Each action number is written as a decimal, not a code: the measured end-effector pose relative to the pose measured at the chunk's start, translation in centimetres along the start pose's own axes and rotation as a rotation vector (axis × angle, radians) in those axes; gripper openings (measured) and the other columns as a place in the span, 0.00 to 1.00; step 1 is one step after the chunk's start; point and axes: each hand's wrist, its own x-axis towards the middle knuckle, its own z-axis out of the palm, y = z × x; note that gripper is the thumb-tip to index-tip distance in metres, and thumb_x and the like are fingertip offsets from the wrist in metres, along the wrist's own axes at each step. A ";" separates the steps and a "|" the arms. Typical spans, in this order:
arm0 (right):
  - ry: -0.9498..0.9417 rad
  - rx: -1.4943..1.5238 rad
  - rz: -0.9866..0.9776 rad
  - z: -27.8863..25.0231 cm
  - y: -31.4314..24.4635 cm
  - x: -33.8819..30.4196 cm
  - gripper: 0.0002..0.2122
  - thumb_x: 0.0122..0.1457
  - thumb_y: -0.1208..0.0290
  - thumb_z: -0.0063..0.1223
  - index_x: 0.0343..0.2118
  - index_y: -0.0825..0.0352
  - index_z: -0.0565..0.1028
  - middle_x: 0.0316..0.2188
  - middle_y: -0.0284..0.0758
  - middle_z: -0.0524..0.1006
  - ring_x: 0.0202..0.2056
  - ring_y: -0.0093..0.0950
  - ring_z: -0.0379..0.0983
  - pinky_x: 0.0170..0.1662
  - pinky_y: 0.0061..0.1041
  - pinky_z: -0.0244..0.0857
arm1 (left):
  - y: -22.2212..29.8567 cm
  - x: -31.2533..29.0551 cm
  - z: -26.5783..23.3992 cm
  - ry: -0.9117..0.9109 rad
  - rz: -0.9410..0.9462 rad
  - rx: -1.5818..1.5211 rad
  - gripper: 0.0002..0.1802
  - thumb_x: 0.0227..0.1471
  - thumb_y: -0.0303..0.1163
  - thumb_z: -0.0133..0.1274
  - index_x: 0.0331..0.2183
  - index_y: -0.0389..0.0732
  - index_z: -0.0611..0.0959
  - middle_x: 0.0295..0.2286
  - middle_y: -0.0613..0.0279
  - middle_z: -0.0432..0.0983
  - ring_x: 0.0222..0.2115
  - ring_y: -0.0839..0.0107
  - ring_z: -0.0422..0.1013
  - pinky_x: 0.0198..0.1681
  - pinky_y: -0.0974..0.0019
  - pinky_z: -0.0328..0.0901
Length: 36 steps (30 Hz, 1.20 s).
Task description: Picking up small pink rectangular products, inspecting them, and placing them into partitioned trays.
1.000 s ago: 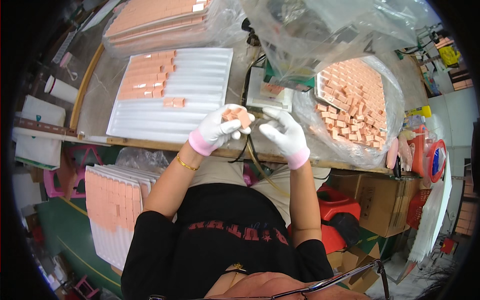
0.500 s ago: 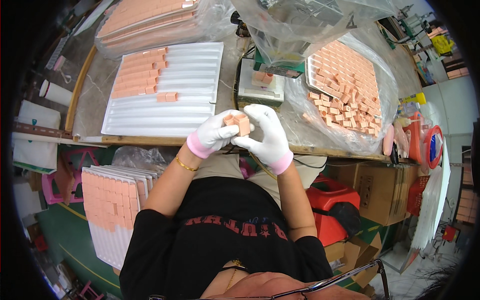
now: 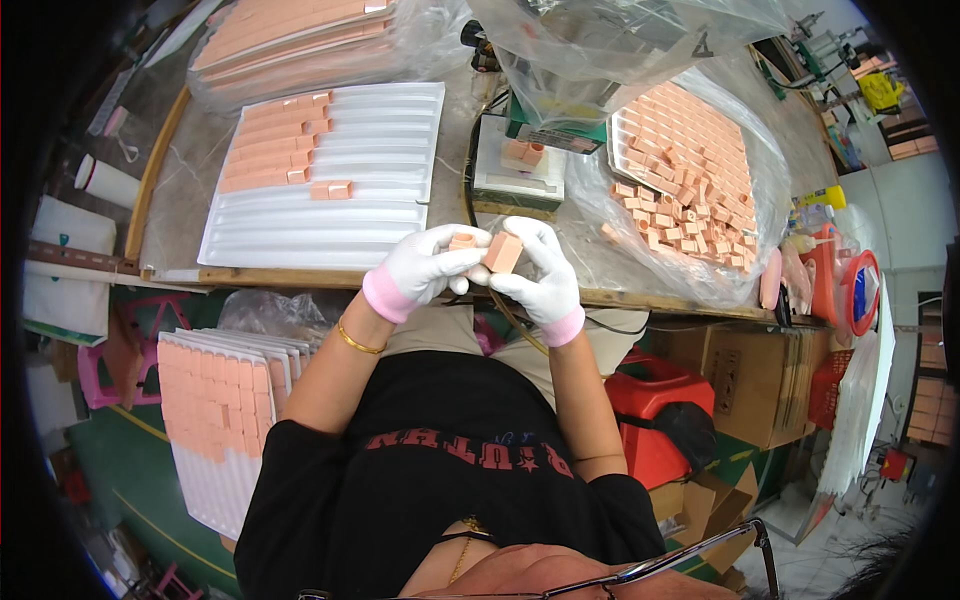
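Both of my hands wear white gloves with pink cuffs and meet in front of me at the table's near edge. My left hand (image 3: pixel 425 268) is closed around a small peach block (image 3: pixel 462 241) with a round opening; the fingers cover part of it. Between the thumb and fingers of my right hand (image 3: pixel 548 278) is another peach block (image 3: pixel 503 253), its smooth sides showing. The two pieces are close together. Beyond my left hand lies a white ribbed tray (image 3: pixel 370 235), partly filled with rows of similar peach blocks (image 3: pixel 265 160).
Ahead stands a machine with a green part (image 3: pixel 560 135) under clear plastic, with peach pieces (image 3: pixel 522 154) on its base. At right, loose peach blocks (image 3: pixel 690 220) lie on plastic film. More filled trays (image 3: pixel 290 45) sit far left. The wooden table edge (image 3: pixel 300 278) runs before me.
The blocks, which were together in my left hand, now show one in each hand. My right fingers have closed on one block and turned its smooth side up.
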 end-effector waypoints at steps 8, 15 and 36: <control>-0.012 0.010 0.018 0.5 -0.2 -0.3 0.30 0.41 0.70 0.66 0.51 0.66 0.69 0.45 0.37 0.68 0.43 0.26 0.67 0.42 0.23 0.64 | -1.5 0.5 0.0 0.018 0.025 0.063 0.18 0.50 0.29 0.57 0.43 0.34 0.75 0.32 0.64 0.75 0.28 0.82 0.69 0.28 0.79 0.64; 0.027 -0.137 -0.074 0.4 0.1 -0.7 0.28 0.41 0.76 0.65 0.49 0.65 0.70 0.39 0.34 0.71 0.32 0.22 0.69 0.32 0.18 0.65 | -1.2 0.4 0.6 0.223 0.064 0.387 0.22 0.47 0.29 0.60 0.44 0.36 0.75 0.34 0.66 0.74 0.29 0.84 0.68 0.27 0.79 0.64; 0.038 0.531 0.490 0.2 -0.7 -0.6 0.18 0.53 0.71 0.57 0.46 0.71 0.72 0.35 0.29 0.74 0.31 0.16 0.68 0.34 0.15 0.63 | -3.0 1.1 -2.0 -0.064 -0.124 -0.282 0.27 0.61 0.44 0.39 0.53 0.34 0.65 0.42 0.51 0.73 0.35 0.67 0.76 0.26 0.76 0.69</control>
